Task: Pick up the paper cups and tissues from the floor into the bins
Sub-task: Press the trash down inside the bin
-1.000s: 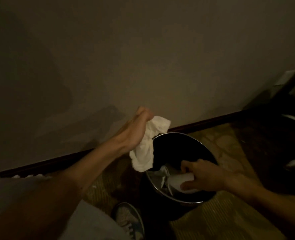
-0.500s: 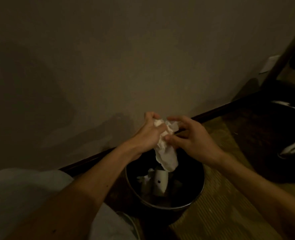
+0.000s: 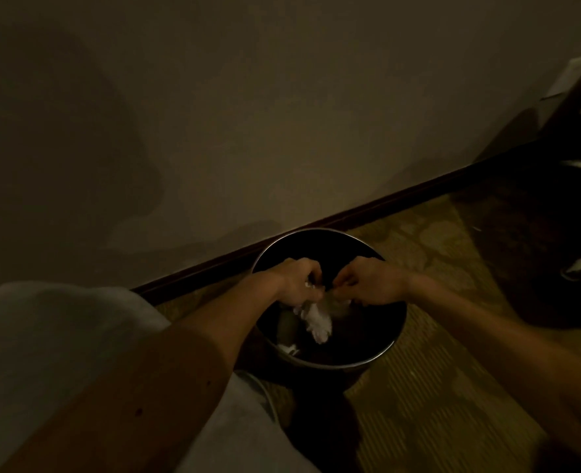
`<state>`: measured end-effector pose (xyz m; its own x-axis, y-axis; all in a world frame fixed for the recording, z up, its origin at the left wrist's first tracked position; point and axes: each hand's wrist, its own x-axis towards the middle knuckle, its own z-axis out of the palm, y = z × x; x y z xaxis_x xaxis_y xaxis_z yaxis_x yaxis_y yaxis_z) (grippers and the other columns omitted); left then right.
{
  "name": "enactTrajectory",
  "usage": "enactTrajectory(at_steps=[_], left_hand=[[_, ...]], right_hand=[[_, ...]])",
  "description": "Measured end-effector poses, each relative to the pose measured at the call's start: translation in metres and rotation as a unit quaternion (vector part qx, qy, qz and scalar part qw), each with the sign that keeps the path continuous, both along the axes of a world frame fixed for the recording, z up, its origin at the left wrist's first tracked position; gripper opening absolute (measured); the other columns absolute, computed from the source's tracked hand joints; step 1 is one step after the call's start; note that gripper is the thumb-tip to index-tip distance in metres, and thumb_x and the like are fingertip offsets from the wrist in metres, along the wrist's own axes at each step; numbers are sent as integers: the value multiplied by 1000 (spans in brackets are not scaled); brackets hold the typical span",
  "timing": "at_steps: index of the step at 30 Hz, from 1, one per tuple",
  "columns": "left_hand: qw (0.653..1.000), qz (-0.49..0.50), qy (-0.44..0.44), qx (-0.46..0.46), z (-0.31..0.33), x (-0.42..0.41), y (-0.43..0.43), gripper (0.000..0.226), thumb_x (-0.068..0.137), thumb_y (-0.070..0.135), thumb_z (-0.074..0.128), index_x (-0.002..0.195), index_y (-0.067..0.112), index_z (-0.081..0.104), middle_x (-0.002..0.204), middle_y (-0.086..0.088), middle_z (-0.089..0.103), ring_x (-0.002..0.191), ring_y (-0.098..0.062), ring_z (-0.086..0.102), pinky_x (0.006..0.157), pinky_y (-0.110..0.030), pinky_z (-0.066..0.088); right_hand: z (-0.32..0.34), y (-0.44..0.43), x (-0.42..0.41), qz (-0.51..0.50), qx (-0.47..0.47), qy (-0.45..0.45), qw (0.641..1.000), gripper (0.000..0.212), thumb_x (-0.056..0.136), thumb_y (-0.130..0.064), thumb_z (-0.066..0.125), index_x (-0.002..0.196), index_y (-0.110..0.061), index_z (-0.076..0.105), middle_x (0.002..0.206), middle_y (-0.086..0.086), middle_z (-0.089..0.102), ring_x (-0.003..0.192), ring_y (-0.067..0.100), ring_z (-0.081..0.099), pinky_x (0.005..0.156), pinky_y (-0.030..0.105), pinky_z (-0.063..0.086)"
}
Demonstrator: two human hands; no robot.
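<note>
Left hand point(image 3: 298, 282), right hand point(image 3: 368, 283) lower, on tissue point(image 3: 318, 323)

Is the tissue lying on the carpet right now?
No, the left hand grips the tissue, which hangs down inside the mouth of the bin.

A plain pale wall point(image 3: 282, 97) fills most of what I see, with a broad soft shadow across its left part. A dark baseboard point(image 3: 384, 208) runs along its foot, slanting up to the right. Below it lies patterned yellowish carpet point(image 3: 418, 404). My pale trouser leg point(image 3: 43, 353) covers the lower left. At the upper right, a white plate point(image 3: 568, 76) sits on the wall beside a dark slanting post point(image 3: 580, 93).
</note>
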<state>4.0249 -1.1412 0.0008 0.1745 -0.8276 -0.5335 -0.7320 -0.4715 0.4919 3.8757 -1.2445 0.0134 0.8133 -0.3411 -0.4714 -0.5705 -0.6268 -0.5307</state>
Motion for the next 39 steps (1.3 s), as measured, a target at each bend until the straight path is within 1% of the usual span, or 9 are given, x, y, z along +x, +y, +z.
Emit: enactTrajectory(at_steps=[6, 9, 13, 17, 21, 28, 32, 37, 39], left_hand=[[996, -63, -33, 59, 14, 3, -3, 43, 96, 32, 61, 136, 22, 49, 135, -7, 53, 112, -25, 59, 94, -40, 52], [998, -41, -21, 43, 34, 7, -5, 10, 99, 27, 56, 105, 20, 55, 106, -5, 60, 83, -20, 63, 66, -31, 56], [969, -103, -207, -88, 109, 25, -1, 32, 91, 36, 64, 68, 21, 48, 67, 4, 53, 60, -12, 49, 51, -28, 33], [927, -96, -320, -168, 194, 67, 45, 39, 87, 39, 65, 61, 18, 46, 57, 5, 49, 53, -10, 45, 52, -29, 33], [922, -43, -373, -95, 220, 112, 119, 32, 86, 52, 61, 70, 25, 52, 67, 8, 56, 62, -6, 50, 57, -29, 40], [940, 85, -331, 1, 178, 167, 256, 24, 89, 54, 60, 81, 32, 58, 68, 13, 52, 63, 3, 51, 50, -14, 29], [951, 158, -265, 20, 119, 196, 321, 21, 90, 54, 59, 88, 33, 62, 71, 13, 56, 59, 2, 53, 50, -13, 33], [954, 211, -212, 10, 27, 216, 371, 20, 93, 46, 60, 97, 27, 65, 82, 14, 61, 70, 2, 54, 54, -8, 36], [951, 233, -201, -10, -14, 220, 386, 20, 94, 42, 60, 102, 24, 64, 91, 10, 64, 81, -6, 58, 62, -16, 37]], right_hand=[[5, 8, -6, 4, -88, -42, 995, 20, 95, -34, 58, 106, -24, 71, 68, -18, 54, 64, 0, 51, 63, 19, 39], [19, 11, -9, -7, -149, -75, 986, 19, 95, -37, 56, 102, -28, 72, 74, -11, 67, 68, 7, 62, 66, 29, 50], [46, 18, 9, -30, -229, -179, 956, 24, 92, -41, 55, 85, -25, 71, 72, -6, 68, 71, 15, 65, 60, 31, 46], [81, 34, 57, -17, -157, -315, 936, 23, 91, -43, 56, 88, -27, 72, 69, -12, 66, 64, 3, 61, 57, 23, 47], [88, 71, 115, 63, -77, -345, 933, 14, 92, -40, 59, 90, -31, 69, 71, -14, 65, 63, 0, 61, 55, 17, 47], [59, 152, 211, 224, -37, -274, 935, 12, 93, -31, 60, 83, -30, 66, 72, -15, 63, 68, -8, 58, 56, 11, 42], [23, 201, 264, 289, -19, -220, 931, 13, 93, -35, 59, 95, -27, 70, 83, -12, 64, 76, 6, 61, 71, 28, 50], [-42, 242, 311, 320, 0, -129, 939, 24, 95, -38, 56, 115, -28, 65, 98, -11, 65, 83, 7, 61, 63, 17, 45], [-69, 258, 326, 316, 20, -93, 944, 27, 97, -36, 54, 121, -27, 63, 112, -6, 66, 96, 11, 63, 75, 23, 50]])
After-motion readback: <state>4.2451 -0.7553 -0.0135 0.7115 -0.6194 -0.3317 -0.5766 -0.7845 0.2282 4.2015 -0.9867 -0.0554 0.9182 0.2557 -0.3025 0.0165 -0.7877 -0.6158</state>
